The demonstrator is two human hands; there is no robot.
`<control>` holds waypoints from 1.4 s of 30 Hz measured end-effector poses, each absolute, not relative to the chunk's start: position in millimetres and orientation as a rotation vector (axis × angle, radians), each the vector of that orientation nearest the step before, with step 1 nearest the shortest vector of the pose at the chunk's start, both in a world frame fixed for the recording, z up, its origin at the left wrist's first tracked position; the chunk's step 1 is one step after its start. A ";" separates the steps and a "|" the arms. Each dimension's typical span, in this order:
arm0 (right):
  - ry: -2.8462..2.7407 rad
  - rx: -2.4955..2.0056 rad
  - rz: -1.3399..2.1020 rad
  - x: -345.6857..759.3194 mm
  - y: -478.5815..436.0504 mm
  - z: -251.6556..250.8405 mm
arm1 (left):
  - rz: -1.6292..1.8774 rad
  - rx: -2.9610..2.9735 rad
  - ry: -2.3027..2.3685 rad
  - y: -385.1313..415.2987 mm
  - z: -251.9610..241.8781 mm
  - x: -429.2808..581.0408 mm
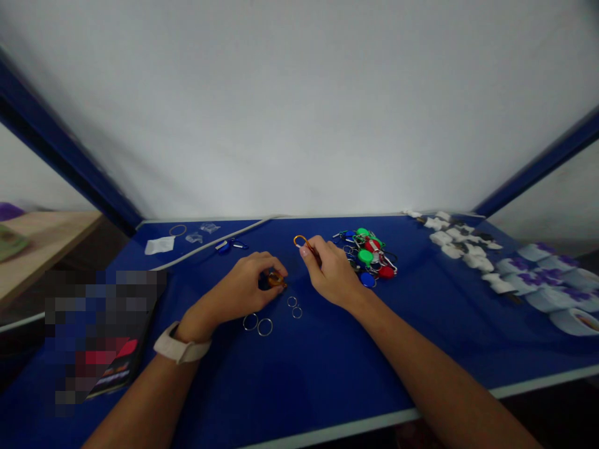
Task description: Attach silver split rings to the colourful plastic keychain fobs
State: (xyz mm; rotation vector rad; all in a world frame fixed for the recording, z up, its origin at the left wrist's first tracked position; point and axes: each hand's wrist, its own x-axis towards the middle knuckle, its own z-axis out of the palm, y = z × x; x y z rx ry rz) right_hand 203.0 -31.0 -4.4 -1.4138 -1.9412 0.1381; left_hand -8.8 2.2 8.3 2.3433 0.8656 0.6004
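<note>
The left hand [238,290] pinches a small orange object [277,280] above loose split rings [257,324]. The right hand [332,271] grasps an orange carabiner [299,241] beside a heap of colored keychains [367,255].

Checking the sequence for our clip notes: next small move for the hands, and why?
Probably bring the orange carabiner in the right hand toward the small orange piece pinched in the left hand. Both hands are holding parts close together, and the loose split rings lie just below them, within easy reach.
</note>
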 end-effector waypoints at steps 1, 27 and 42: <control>-1.942 -1.415 0.141 202.7 -31.3 -4.2 | 0.577 2.346 0.848 1.3 8.2 -8.0; -2.029 -1.435 0.190 198.6 -33.6 -1.1 | 0.569 2.817 1.448 15.3 -3.3 -21.1; -2.048 -1.425 0.175 198.4 -33.5 -1.6 | 0.592 2.656 1.973 17.6 -1.9 -33.5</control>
